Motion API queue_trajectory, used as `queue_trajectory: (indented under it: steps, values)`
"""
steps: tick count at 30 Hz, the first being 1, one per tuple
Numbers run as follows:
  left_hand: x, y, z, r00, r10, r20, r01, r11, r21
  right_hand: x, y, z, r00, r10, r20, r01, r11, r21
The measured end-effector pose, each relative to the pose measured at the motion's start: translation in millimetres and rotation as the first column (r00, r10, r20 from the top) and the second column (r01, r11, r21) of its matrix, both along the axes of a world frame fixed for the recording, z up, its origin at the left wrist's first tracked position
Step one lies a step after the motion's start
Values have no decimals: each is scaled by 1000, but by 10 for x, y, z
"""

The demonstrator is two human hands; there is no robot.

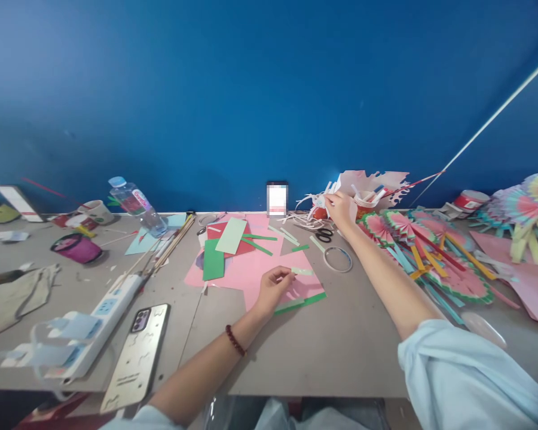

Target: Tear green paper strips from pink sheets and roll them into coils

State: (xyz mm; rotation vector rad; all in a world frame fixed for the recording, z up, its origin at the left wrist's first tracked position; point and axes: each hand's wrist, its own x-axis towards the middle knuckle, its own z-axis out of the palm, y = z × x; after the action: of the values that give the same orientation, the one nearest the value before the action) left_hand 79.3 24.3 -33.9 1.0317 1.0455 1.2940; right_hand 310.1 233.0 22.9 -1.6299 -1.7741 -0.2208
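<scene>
- Left hand (275, 288): fingers pinching pale-green paper strip (303, 272).
- Right hand (341, 210): fingers curling near white paper shreds (311, 221); hold unclear.
- Narrow green paper strips (260, 237) lying cut; green paper rectangle (213, 264) lying whole.

Over on your left, a phone (137, 358) lies camera side up beside a white power strip (122, 301) with chargers (77, 325) plugged in; beyond, you've got a purple container (84, 251), a water bottle (138, 201) and that blue wall (251, 89).
</scene>
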Motion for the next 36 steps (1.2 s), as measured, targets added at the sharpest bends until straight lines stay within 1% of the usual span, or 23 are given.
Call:
queue_trajectory:
  steps: [2,5,7,10,11,12,13,14,15,16,17,19,20,21,22,23,24,26,29,31,33,34,36]
  values:
    - [-1,-1,-3,1000,-11,1,11,1000,-10,-11,22,-30,998,-36,56,42,993,-111]
    - [-2,-3,-4,1000,-27,-13,27,1000,-6,-3,3,-51,997,-73,33,77,984,-163]
    - [0,-6,0,999,-29,-38,30,1000,11,2,-28,-40,996,-77,-55,69,990,-124]
    - [7,-15,11,996,-23,-83,28,998,50,-25,-129,-1,965,-32,-259,35,999,5]
    - [10,-20,14,995,-22,-95,28,997,69,-49,-191,11,943,3,-333,6,1000,27]
    - [12,-26,18,994,-20,-106,30,996,90,-82,-271,19,912,48,-407,-45,999,18]
    - [15,-33,21,992,-20,-121,33,993,110,-123,-371,23,871,87,-483,-112,993,-24]
    - [17,-39,24,990,-21,-140,39,991,129,-167,-488,21,820,131,-558,-232,966,-114]
    - [19,-46,27,986,-22,-163,47,988,147,-214,-621,13,753,163,-638,-379,899,-218]
    - [20,-52,30,982,-20,-189,52,985,165,-258,-762,2,684,191,-704,-539,783,-311]
    - [21,-58,34,976,-17,-218,58,982,182,-297,-905,-12,636,191,-747,-655,646,-392]
    - [19,-68,43,962,-8,-273,69,974,215,-350,-1174,-39,585,174,-792,-783,377,-495]
    - [17,-72,48,956,1,-294,72,969,235,-361,-1289,-48,569,169,-805,-814,255,-522]
    - [15,-76,54,950,9,-313,75,964,256,-362,-1388,-52,563,162,-811,-826,152,-543]
    - [11,-79,59,944,15,-330,82,957,278,-355,-1470,-52,560,150,-815,-828,82,-554]
    - [6,-82,63,938,19,-346,91,950,300,-343,-1536,-47,555,137,-820,-830,31,-557]
    - [0,-84,66,932,20,-362,106,940,323,-326,-1588,-39,547,122,-828,-834,-5,-551]
    - [-12,-86,63,917,11,-398,150,916,372,-290,-1656,-19,523,81,-848,-850,-26,-526]
    - [-28,-91,45,900,15,-436,198,875,441,-242,-1707,-4,487,16,-873,-873,-1,-487]
    - [-34,-103,35,885,21,-465,228,852,472,-216,-1723,-17,481,-11,-877,-877,16,-481]
    - [-34,-120,26,869,25,-494,253,836,487,-193,-1735,-47,497,-15,-868,-867,28,-497]
    - [-32,-127,21,866,28,-500,252,838,483,-181,-1740,-67,513,-3,-858,-858,35,-513]
    - [-28,-127,2,869,49,-493,204,871,447,-160,-1751,-113,563,52,-825,-826,58,-560]
